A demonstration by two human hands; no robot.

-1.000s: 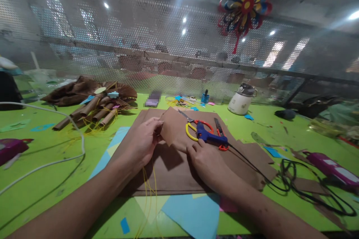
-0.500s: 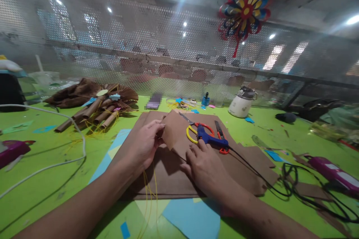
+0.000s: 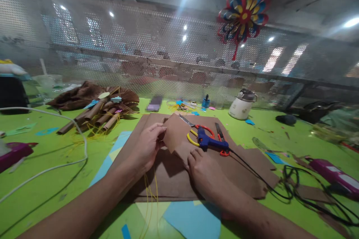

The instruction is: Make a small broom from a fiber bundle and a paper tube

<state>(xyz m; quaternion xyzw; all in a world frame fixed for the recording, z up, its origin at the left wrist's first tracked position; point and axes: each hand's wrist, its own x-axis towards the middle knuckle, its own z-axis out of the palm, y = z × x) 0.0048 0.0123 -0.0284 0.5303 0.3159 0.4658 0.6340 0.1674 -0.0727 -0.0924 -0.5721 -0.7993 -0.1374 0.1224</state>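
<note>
My left hand (image 3: 150, 143) is closed on the left edge of a piece of brown paper (image 3: 175, 134), raising it above a stack of larger brown sheets (image 3: 174, 190). Curled at the lower edge of that same piece, my right hand (image 3: 204, 166) grips it, though its thumb is mostly hidden. Just beyond the right hand lies a blue glue gun (image 3: 209, 142) with a black cord. It partly covers scissors (image 3: 187, 120) with red and yellow handles. A black cutter knife (image 3: 219, 131) is to their right. Yellow strings (image 3: 151, 190) hang below my left wrist.
Brown paper tubes (image 3: 97, 114) tied with yellow string lie at the back left, near a white cable (image 3: 85, 149). A white jug (image 3: 241, 106) and a blue bottle (image 3: 205, 102) stand behind. At right are tangled black cord (image 3: 291, 179) and a magenta tool (image 3: 333, 173).
My right hand has drawn its fingers in along the paper's lower edge, slightly away from the glue gun. My left hand keeps its grip. The view has tilted up a little.
</note>
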